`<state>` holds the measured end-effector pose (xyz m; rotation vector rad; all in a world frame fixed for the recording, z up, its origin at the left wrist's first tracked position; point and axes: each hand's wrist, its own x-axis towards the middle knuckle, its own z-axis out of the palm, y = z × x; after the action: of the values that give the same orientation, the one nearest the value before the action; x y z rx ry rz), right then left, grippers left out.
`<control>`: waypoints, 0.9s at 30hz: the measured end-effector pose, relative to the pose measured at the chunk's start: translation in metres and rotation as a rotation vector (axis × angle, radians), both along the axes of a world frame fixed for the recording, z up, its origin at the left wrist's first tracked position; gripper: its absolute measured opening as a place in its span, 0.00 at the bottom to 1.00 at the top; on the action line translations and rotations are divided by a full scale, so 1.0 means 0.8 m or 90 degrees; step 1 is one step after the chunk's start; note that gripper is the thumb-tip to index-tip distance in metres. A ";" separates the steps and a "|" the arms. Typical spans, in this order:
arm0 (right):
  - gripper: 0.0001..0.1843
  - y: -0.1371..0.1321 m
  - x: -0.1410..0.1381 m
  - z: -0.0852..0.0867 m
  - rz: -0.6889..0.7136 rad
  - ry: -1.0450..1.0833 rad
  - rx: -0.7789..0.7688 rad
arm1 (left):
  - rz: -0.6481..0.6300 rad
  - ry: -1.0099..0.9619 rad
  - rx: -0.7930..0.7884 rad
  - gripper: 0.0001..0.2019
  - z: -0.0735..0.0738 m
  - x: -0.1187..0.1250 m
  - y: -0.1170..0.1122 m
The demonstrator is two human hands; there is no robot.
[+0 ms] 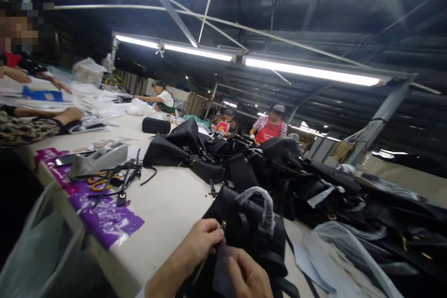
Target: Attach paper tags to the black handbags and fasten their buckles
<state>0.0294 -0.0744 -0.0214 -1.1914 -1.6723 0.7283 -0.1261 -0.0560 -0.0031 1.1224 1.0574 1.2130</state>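
Note:
A black handbag (258, 228) lies before me on the table, its top handle (267, 205) wrapped in clear plastic. The thumb and fingers of my left hand (200, 242) pinch a zipper pull on the bag, just below a small gold metal fitting (224, 225). Close beside it, my right hand (249, 274) grips a thin, dark grey, slightly see-through sheet (222, 270) between thumb and fingers. The sheet lies against the bag's near side, and its top edge reaches my left fingertips. What the left fingertips cover is partly hidden.
Many black bags (240, 170) pile up beyond and to the right. Leftward are a tape dispenser (101, 158), yellow-handled scissors (99, 180), black straps (122, 195) and purple plastic (104, 214). Clear plastic (349, 251) lies at right. Other people work around the table (164, 205).

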 end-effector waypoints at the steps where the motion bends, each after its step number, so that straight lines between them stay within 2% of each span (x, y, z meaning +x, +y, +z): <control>1: 0.26 -0.004 -0.006 -0.002 -0.045 -0.033 0.019 | 0.018 0.023 0.007 0.10 0.007 0.000 -0.004; 3: 0.27 -0.009 -0.017 -0.006 -0.091 -0.068 0.028 | 0.052 0.047 0.021 0.08 0.017 -0.001 -0.012; 6: 0.27 -0.011 -0.027 -0.010 -0.068 -0.046 -0.025 | 0.108 0.101 0.044 0.07 0.023 -0.002 -0.025; 10: 0.28 -0.014 -0.034 -0.010 0.013 0.058 -0.178 | 0.158 0.155 0.056 0.08 0.015 -0.003 -0.042; 13: 0.29 -0.017 -0.037 -0.009 0.030 0.151 -0.237 | 0.148 0.127 0.047 0.08 0.004 -0.003 -0.047; 18: 0.30 -0.016 -0.034 -0.014 0.017 0.215 -0.242 | 0.149 0.065 0.014 0.10 -0.010 0.005 -0.045; 23: 0.30 -0.015 -0.033 -0.018 0.028 0.260 -0.263 | 0.172 0.058 0.013 0.11 -0.011 0.009 -0.050; 27: 0.28 -0.015 -0.034 -0.019 0.015 0.286 -0.232 | 0.196 0.040 0.023 0.12 -0.014 0.009 -0.054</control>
<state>0.0022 -0.0863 -0.0366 -1.1443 -1.2123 1.2525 -0.1190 -0.0992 -0.0144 1.0558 1.2948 1.4499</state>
